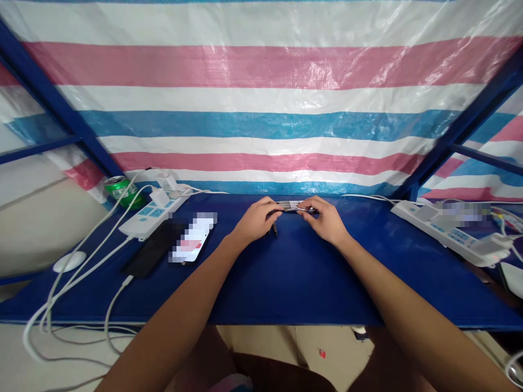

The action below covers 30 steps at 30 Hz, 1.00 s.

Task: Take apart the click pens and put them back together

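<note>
Both my hands sit at the far edge of a dark blue table top (294,277). Between them lies a narrow bundle of slim, pen-like silver and dark sticks (291,206), and a thin white wire crosses it. My left hand (256,220) pinches the bundle's left end, while my right hand (322,220) grips its right end. A small dark pointed tip (275,230) pokes out just below my left fingers. The bundle's middle shows, but my fingers hide both ends.
A white power strip (155,215), a dark phone (153,247), a second phone (194,237) and a green can (121,190) stand left. Another power strip (445,231) lies right. White cables trail over the table's left edge. A striped tarp (261,98) hangs behind.
</note>
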Available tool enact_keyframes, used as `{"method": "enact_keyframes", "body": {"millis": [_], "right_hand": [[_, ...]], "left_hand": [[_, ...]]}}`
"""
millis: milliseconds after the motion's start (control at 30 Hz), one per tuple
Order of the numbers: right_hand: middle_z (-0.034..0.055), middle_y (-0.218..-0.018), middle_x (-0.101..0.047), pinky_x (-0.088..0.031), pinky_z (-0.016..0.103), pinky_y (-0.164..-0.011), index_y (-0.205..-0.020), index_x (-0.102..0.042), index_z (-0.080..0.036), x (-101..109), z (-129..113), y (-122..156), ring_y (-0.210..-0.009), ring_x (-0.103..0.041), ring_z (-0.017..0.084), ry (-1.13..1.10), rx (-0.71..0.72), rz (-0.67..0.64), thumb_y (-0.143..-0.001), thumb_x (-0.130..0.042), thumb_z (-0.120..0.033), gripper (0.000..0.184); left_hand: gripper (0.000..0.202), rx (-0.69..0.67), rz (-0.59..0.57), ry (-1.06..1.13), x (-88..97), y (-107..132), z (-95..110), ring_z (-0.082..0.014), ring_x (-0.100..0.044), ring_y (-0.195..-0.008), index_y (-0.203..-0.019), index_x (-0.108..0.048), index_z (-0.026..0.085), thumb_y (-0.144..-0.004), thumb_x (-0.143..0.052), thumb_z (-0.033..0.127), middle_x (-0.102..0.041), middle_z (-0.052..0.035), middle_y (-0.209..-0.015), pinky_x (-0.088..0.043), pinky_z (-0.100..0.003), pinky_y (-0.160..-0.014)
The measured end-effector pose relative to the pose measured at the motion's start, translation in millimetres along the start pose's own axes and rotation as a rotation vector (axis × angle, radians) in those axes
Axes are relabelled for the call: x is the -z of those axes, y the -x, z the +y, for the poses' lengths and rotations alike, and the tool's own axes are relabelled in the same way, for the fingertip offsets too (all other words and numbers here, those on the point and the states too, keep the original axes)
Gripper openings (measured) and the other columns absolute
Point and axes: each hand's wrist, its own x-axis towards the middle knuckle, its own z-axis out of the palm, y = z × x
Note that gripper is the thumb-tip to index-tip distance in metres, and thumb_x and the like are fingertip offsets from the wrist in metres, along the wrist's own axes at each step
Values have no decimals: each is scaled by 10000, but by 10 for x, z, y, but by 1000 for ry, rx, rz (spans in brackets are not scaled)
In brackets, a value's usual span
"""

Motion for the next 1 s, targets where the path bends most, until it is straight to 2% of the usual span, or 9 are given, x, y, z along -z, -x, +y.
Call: {"method": "enact_keyframes", "body": {"millis": [100,233,333,433,567,633,767,900,1000], "right_hand": [[76,-1089,-751,-601,382,-824,-1130,-778,-265,7,-9,0,-963,-727,241,-23,35,-49,-972,-703,-256,176],[61,-1080,-771,-600,390,-868,-1118,-785,-279,-19,-67,1,-972,-739,234,-33,112,-127,-988,-690,-246,164],[51,-1071,-787,-597,386,-888,-1104,-781,-277,-40,-121,3,-976,-747,229,-25,141,-164,-991,-688,-234,153],[44,-1096,-803,-610,370,-871,-1116,-777,-276,-56,-157,16,-977,-761,228,-36,108,-151,-978,-707,-247,158],[49,-1172,-803,-627,369,-901,-1196,-760,-278,-74,-170,35,-1008,-779,234,-66,44,-109,-951,-732,-261,247],[51,-1206,-798,-625,388,-940,-1260,-739,-286,-77,-175,36,-1036,-781,242,-62,26,-121,-948,-728,-257,314],[50,-1202,-802,-616,415,-968,-1279,-732,-296,-68,-186,31,-1074,-775,260,-68,4,-169,-955,-720,-279,325],[47,-1078,-817,-626,375,-850,-1171,-755,-274,-59,-187,26,-950,-782,247,-114,-64,-180,-959,-722,-351,228],[48,-1009,-810,-604,347,-790,-1064,-760,-253,-47,-189,18,-878,-757,229,-135,-83,-162,-962,-720,-412,194]], "left_hand": [[266,6,-24,19,-1,-4,26,-217,-699,-1045,-1184,-777,226,-1057,-554,296,-690,-85,-1188,-564,-382,-980],[252,31,-87,88,-45,-8,80,-205,-723,-942,-1139,-793,232,-1037,-591,342,-721,-81,-1166,-589,-344,-878],[301,120,-123,221,-94,-3,95,-182,-729,-808,-1243,-754,240,-1020,-623,393,-772,-62,-1082,-590,-316,-789],[429,247,-103,371,-133,3,68,-168,-718,-710,-1386,-666,243,-1012,-633,449,-795,-37,-936,-575,-291,-709],[524,359,-99,464,-155,1,16,-155,-654,-569,-1406,-644,221,-983,-657,530,-761,-25,-750,-505,-262,-554],[557,391,-126,531,-164,-3,9,-151,-637,-534,-1410,-634,200,-973,-666,545,-766,-42,-754,-479,-259,-512],[557,399,-141,553,-196,-10,27,-165,-668,-575,-1382,-651,190,-957,-686,548,-775,-59,-778,-470,-256,-501],[542,349,-78,526,-211,-18,46,-178,-717,-698,-1364,-666,216,-911,-758,499,-800,-54,-894,-562,-284,-629],[539,356,-46,521,-181,-19,52,-193,-741,-745,-1374,-661,216,-946,-709,538,-802,-65,-944,-588,-299,-656]]}}
